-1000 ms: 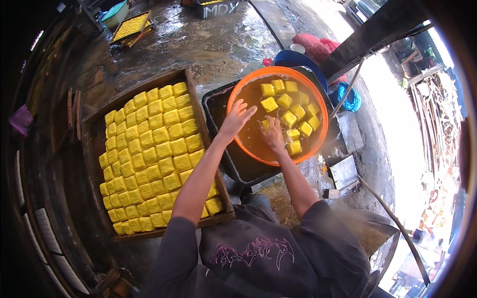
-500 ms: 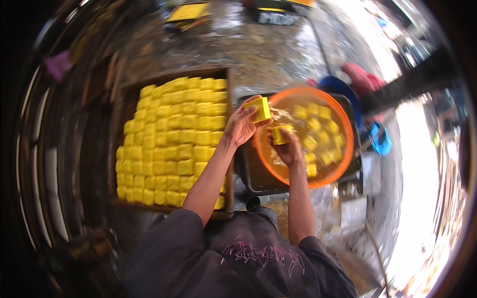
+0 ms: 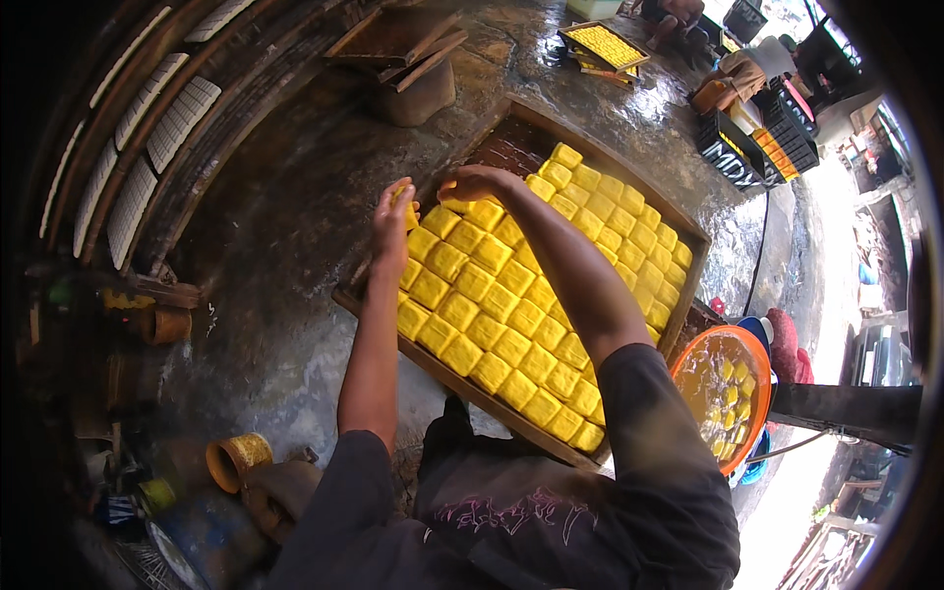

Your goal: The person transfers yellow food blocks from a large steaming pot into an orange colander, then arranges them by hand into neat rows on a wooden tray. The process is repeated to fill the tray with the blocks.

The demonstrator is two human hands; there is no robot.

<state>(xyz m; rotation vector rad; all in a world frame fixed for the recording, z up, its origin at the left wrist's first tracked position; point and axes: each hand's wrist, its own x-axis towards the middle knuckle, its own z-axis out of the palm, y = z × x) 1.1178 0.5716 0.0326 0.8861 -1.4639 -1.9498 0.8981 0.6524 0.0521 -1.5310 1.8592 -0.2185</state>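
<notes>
Rows of yellow tofu blocks (image 3: 492,295) fill most of a wooden tray (image 3: 688,236) in front of me. My left hand (image 3: 391,221) is just off the tray's left side, its fingers closed round a yellow tofu block (image 3: 404,205) that shows only in part. My right hand (image 3: 480,183) reaches across the tray to the left end of the rows. Its fingers curl down over a tofu block (image 3: 454,205) there; the palm side is hidden. Bare wood (image 3: 516,147) shows in the tray's far corner, beyond the right hand.
An orange tub (image 3: 762,393) of water with tofu blocks stands at the right, beside a dark beam (image 3: 836,411). Empty wooden trays (image 3: 393,44) lie stacked at the far left. Black crates (image 3: 733,147) and other people are farther off. A bucket (image 3: 236,460) lies near left.
My view and both hands have turned left, from the orange tub to the wooden tray. The left hand still holds a tofu block; the right has carried its block to the rows.
</notes>
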